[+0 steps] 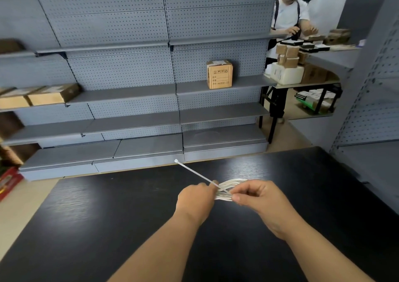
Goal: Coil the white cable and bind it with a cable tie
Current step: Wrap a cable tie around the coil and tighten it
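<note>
Above a black wood-grain bench [103, 217], the left hand [195, 197] has its fingers curled tight on the coiled white cable [232, 185]. The right hand [257, 197] has its fingers pinched on the near end of a cable tie [194, 172], which slants up and to the left. Behind the bench are grey pegboard shelves [133, 96] holding a cardboard box [219, 74]. At far right a person [289, 16] stands by stacked boxes.

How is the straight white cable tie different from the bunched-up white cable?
The thin white plastic cable tie is one straight strip; the white cable is many looped strands. The cable tie has a small square head; the cable shows no end. Both are white.
</note>
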